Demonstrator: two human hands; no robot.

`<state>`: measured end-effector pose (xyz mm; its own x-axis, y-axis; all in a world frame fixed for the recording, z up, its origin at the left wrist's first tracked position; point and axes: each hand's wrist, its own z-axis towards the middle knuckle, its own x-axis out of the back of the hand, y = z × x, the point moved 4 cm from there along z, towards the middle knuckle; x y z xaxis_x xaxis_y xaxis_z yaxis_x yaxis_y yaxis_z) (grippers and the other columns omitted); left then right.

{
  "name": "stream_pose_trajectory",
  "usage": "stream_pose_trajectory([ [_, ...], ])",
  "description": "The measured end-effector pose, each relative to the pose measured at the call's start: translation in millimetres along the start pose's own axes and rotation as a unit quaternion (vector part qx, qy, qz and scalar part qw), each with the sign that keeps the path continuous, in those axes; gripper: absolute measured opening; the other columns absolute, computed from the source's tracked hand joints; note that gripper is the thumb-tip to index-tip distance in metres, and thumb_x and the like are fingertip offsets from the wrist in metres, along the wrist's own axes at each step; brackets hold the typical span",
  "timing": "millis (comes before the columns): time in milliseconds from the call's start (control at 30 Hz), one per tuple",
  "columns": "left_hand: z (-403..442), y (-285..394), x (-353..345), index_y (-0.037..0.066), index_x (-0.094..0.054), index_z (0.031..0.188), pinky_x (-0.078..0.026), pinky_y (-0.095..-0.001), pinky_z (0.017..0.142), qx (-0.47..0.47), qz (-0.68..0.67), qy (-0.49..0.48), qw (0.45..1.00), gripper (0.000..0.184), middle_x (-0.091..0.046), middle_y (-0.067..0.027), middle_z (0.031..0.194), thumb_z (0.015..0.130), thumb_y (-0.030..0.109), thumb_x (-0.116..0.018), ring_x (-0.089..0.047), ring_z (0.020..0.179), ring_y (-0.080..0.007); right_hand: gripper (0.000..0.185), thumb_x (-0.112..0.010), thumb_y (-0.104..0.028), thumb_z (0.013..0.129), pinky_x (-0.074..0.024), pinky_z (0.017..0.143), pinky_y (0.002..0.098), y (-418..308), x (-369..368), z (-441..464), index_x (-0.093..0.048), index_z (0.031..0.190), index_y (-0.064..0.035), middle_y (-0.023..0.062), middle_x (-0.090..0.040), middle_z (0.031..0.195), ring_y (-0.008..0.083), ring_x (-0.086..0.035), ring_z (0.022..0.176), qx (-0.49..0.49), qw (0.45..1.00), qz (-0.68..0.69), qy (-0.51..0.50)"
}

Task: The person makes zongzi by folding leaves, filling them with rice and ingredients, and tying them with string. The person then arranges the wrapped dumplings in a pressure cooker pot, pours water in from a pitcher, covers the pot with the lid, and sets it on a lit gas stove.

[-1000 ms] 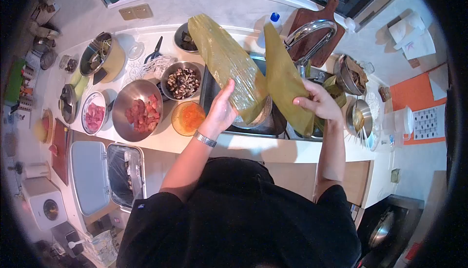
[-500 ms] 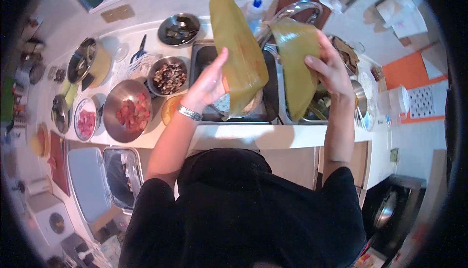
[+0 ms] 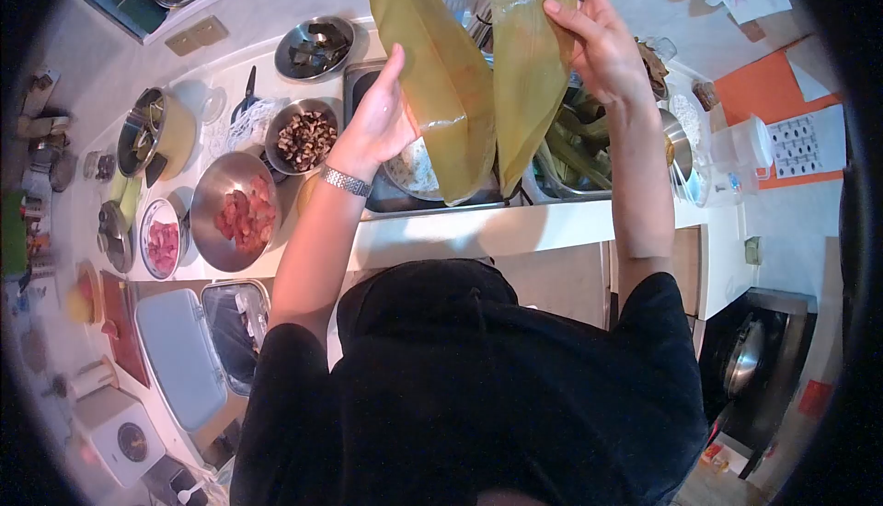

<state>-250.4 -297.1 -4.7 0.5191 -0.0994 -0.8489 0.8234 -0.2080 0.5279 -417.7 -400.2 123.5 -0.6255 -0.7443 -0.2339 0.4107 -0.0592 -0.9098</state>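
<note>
Both leaves sit higher in frame than half a second ago. Left hand (image 3: 377, 124) against broad leaf (image 3: 437, 78), upper centre; fingers mostly hidden behind it, grip unclear. Right hand (image 3: 607, 55) pinches second leaf (image 3: 524, 64), just right, thumb against fingers. Sink (image 3: 359, 86) below; metal bowl (image 3: 212, 193) of meat (image 3: 246, 219) on desk (image 3: 418, 228), left.

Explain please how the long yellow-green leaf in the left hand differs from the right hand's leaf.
The left leaf tilts leftward at its top; the right leaf is nearer upright. The left leaf's lower end is blunter; the right leaf's narrows to a point. Both look glossy.
</note>
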Motion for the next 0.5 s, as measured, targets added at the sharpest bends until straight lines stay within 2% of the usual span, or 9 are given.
stream_pose_trajectory([
  [100,-3,-1,-2,0.006,-0.032,0.143,-0.039,-0.0465,0.106,-0.01,-0.012,-0.003,1.0,0.068,-0.045,-0.0138,0.141,0.097,0.055,-0.039,-0.046,0.129,-0.0271,0.06,-0.06,-0.001,0.088,-0.0455,0.096,0.0292,9,12,-5,-0.034,0.141,-0.0052,0.008,-0.058,0.124,0.0148,-0.057,0.11,-0.04,0.998,-0.037,-0.031],
  [200,-6,-8,-14,0.006,-0.032,0.143,-0.038,-0.0479,0.106,-0.028,-0.04,-0.01,0.999,0.069,-0.045,-0.0142,0.141,0.096,0.056,-0.04,-0.045,0.129,-0.028,0.07,-0.064,-0.004,0.085,-0.0444,0.094,0.0281,33,-8,-23,-0.03,0.146,-0.0066,0.0061,-0.057,0.124,0.0128,-0.057,0.108,-0.088,0.994,-0.05,-0.033],
  [233,-7,-10,-17,0.006,-0.032,0.143,-0.037,-0.0485,0.106,-0.043,-0.046,-0.009,0.998,0.07,-0.045,-0.0144,0.141,0.095,0.056,-0.04,-0.045,0.129,-0.0285,0.063,-0.063,-0.003,0.085,-0.0434,0.093,0.027,40,-5,-28,-0.036,0.142,-0.0054,0.0045,-0.057,0.122,0.0117,-0.055,0.108,-0.14,0.973,-0.169,-0.065],
  [267,-6,-12,-16,0.005,-0.035,0.141,-0.042,-0.046,0.103,-0.051,-0.123,-0.057,0.989,0.062,-0.049,-0.0139,0.136,0.096,0.045,-0.05,-0.049,0.125,-0.0277,0.058,-0.062,-0.002,0.086,-0.0433,0.092,0.0257,48,-9,-30,-0.039,0.139,-0.0045,0.0046,-0.057,0.121,0.011,-0.055,0.108,-0.122,0.973,-0.18,-0.073],
  [300,-7,-16,-15,0.005,-0.035,0.141,-0.042,-0.046,0.103,-0.053,-0.122,-0.056,0.99,0.062,-0.049,-0.0139,0.136,0.096,0.045,-0.05,-0.049,0.125,-0.0277,0.053,-0.061,-0.001,0.086,-0.0431,0.091,0.0243,59,-12,-31,-0.043,0.136,-0.0037,0.0047,-0.057,0.121,0.0102,-0.054,0.107,-0.106,0.973,-0.191,-0.081],
  [333,-8,-19,-10,0.005,-0.038,0.138,-0.045,-0.0438,0.101,-0.093,-0.056,0.01,0.994,0.056,-0.052,-0.0129,0.132,0.095,0.035,-0.055,-0.052,0.121,-0.0263,0.053,-0.061,-0.001,0.086,-0.0431,0.091,0.0243,72,-8,-33,-0.043,0.136,-0.0037,0.0047,-0.057,0.121,0.0102,-0.054,0.107,-0.106,0.973,-0.19,-0.083],
  [400,-9,-23,-7,0.003,-0.047,0.129,-0.051,-0.0378,0.093,-0.131,0.031,0.124,0.983,0.044,-0.059,-0.0092,0.121,0.088,0.009,-0.065,-0.059,0.11,-0.0215,0.048,-0.063,0.001,0.085,-0.0447,0.083,0.0212,81,1,-37,-0.048,0.131,-0.004,0.0017,-0.06,0.105,0.0065,-0.057,0.096,0.014,0.86,-0.509,-0.015],
  [433,-8,-26,-6,0.003,-0.047,0.129,-0.051,-0.0378,0.093,-0.131,0.029,0.126,0.983,0.044,-0.059,-0.0092,0.121,0.088,0.009,-0.065,-0.059,0.11,-0.0215,0.048,-0.063,0.001,0.085,-0.0447,0.083,0.0212,84,1,-39,-0.048,0.131,-0.004,0.0017,-0.06,0.105,0.0065,-0.057,0.096,0.012,0.861,-0.508,-0.016],
  [500,-8,-34,4,0.002,-0.049,0.127,-0.051,-0.0384,0.093,-0.126,0.009,0.169,0.977,0.042,-0.06,-0.0091,0.118,0.088,0.007,-0.065,-0.06,0.108,-0.0211,0.05,-0.069,0.0,0.082,-0.0442,0.073,0.0187,97,4,-46,-0.05,0.128,-0.004,-0.0017,-0.059,0.088,0.0036,-0.057,0.083,-0.13,0.898,-0.42,0.011],
])
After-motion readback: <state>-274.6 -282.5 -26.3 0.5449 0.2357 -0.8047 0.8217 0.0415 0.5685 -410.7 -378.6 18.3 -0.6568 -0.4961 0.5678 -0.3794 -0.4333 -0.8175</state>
